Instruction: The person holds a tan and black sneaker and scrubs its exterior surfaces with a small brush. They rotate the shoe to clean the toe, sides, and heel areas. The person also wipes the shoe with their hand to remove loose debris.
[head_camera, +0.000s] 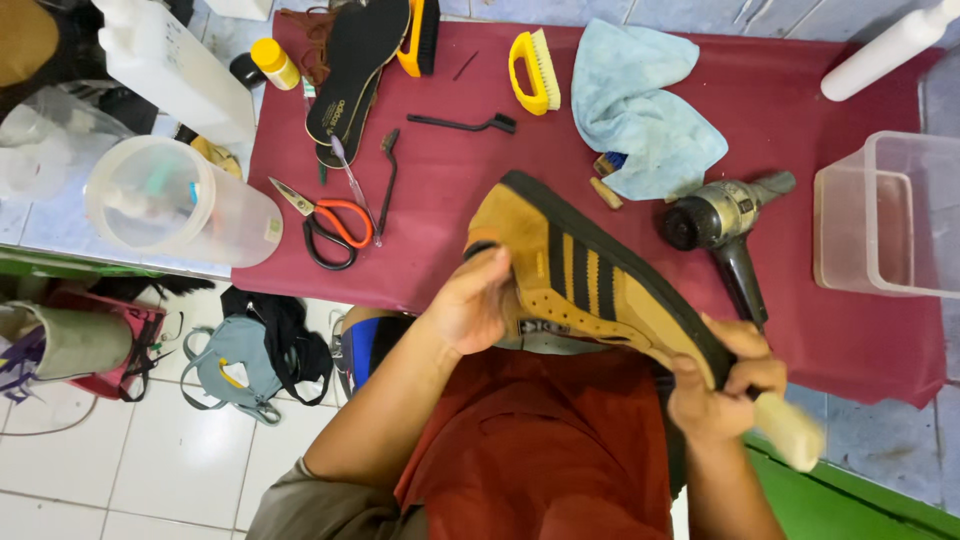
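The dark red mat (800, 90) covers the table in front of you, and over its near edge you hold the tan sneaker (590, 275) with black stripes, above your lap. Its long axis runs on a diagonal from upper left to lower right, the rounded end pointing up and left, away from you, the other end down by your right side; the striped flank faces the camera. Your left hand (472, 305) is wrapped around the shoe's upper end, gripping it. Your right hand (718, 385) is clenched on a pale brush handle (790, 430) pressed against the lower end; the bristles are hidden, so I can't tell exactly where they touch. The cleaning looks mid-way at most: insoles (355, 70) lie out on the mat, and the blue cloth (640, 100), hair dryer (725, 225) and yellow brush (533, 70) lie unused.
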